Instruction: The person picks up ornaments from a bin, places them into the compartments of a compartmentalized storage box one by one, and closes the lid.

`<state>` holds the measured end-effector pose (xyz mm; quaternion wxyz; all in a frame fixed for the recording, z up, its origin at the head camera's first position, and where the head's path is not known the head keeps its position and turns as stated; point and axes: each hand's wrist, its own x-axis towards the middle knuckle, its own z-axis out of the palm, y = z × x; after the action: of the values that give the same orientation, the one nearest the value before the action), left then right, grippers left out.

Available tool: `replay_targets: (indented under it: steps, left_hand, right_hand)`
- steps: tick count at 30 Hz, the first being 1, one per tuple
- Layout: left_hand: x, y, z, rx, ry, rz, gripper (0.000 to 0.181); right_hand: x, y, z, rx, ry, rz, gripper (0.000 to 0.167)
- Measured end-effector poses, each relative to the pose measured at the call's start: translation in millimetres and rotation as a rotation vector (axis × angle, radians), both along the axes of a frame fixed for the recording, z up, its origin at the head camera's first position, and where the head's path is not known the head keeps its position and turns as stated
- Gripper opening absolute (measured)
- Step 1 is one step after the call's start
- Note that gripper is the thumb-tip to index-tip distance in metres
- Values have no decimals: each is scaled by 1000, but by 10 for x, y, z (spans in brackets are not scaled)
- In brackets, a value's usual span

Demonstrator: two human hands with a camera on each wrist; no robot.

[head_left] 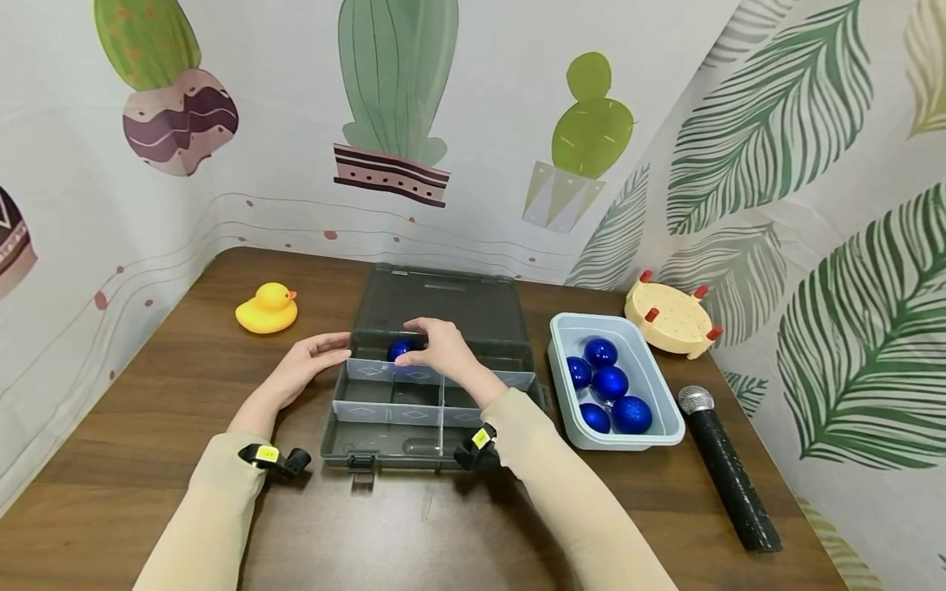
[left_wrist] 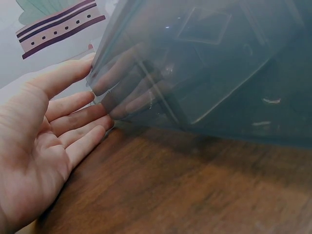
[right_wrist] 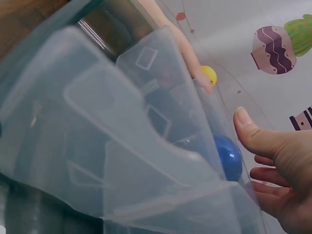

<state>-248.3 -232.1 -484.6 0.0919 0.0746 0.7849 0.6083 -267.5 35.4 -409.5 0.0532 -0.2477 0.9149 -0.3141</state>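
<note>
A dark translucent organizer case [head_left: 402, 447] lies with its lid [head_left: 443, 300] raised back, and pale dividers [head_left: 388, 412] split its inside. One shiny blue ball [head_left: 398, 350] sits in the back left compartment, seen through clear plastic in the right wrist view. My right hand [head_left: 447, 355] hovers over that ball, thumb and fingers spread; in the right wrist view the hand [right_wrist: 285, 168] holds nothing. At the case's left side my left hand [head_left: 306, 365] rests its extended fingertips; the left wrist view shows these fingers [left_wrist: 80, 117] against the dark wall.
Right of the case stands a light blue tub [head_left: 658, 442] with several blue balls [head_left: 610, 383]. Beyond it are an upturned toy stool [head_left: 672, 318] with red leg tips and a black microphone [head_left: 727, 468]. A yellow rubber duck [head_left: 268, 309] sits at the back left.
</note>
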Motion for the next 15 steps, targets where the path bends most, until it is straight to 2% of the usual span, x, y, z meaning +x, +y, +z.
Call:
replay_targets:
  steps: [3, 6, 15]
  left_hand:
    - [13, -1, 17, 5, -3, -4, 61]
    - [19, 4, 24, 10, -1, -8, 61]
    - [7, -1, -7, 38, 6, -6, 61]
  right_hand:
    - [-6, 45, 63, -24, 11, -6, 63]
    - [-20, 109, 190, -48, 63, -17, 58]
    - [-39, 505, 729, -81, 262, -107, 54]
